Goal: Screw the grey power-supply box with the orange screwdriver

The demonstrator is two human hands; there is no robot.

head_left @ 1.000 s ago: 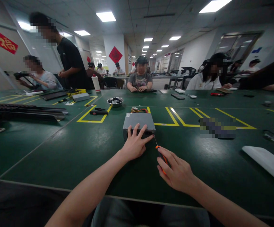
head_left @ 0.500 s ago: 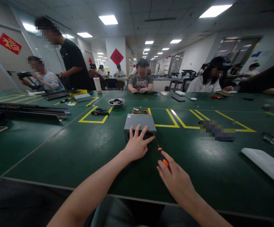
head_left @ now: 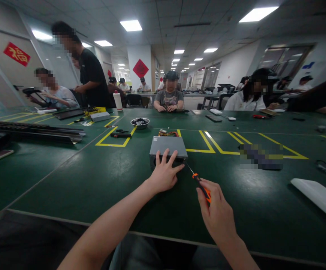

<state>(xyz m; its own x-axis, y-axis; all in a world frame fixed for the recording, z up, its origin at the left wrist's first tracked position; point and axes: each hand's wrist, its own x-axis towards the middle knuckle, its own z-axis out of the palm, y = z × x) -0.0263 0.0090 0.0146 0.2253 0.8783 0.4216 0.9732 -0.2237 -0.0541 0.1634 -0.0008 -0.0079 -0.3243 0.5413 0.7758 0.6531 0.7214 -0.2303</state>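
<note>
A grey metal computer power supply (head_left: 168, 144) sits on the green table in front of me, its bundle of coloured wires (head_left: 168, 132) at the far side. My left hand (head_left: 165, 174) rests against its near side and top edge, fingers spread. In my right hand (head_left: 219, 208) is a screwdriver (head_left: 204, 187) with an orange and black handle, held between thumb and fingers. Its thin shaft slants up and left to the near right corner of the power supply. Whether the tip touches a screw is too small to tell.
Beyond the power supply stands a metal bowl (head_left: 139, 123) of small dark parts. Black-handled tools (head_left: 120, 134) lie inside yellow tape to the left. Long metal rails (head_left: 39, 133) are farther left, a white panel (head_left: 317, 198) at the right. A person (head_left: 168, 93) sits opposite.
My right hand has shifted a little to the right, and the screwdriver lies at a flatter slant. The left hand stays on the power supply. The standing person has leaned to the right.
</note>
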